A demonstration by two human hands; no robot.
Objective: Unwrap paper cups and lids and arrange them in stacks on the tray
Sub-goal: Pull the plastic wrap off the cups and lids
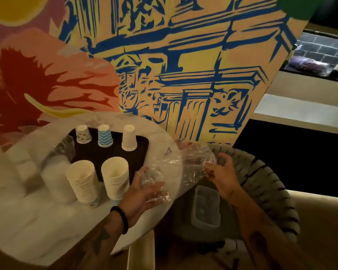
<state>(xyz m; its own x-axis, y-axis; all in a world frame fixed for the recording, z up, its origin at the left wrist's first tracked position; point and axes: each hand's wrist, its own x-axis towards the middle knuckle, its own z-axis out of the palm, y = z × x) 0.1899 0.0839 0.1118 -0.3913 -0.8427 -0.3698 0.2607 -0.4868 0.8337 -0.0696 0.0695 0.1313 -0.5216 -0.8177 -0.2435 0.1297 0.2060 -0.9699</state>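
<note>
One crumpled clear plastic wrapper is held stretched between both hands, over the right rim of the round white table. Its near-left end is gripped in the curled fingers of the left hand, and its right end is pinched by the right hand. It is glossy, creased and see-through. To its left, on the dark brown tray, three inverted paper cup stacks are lined up far, with two upright white cup stacks at the near edge. A clear plastic box is set on the grey woven chair below the right hand.
</note>
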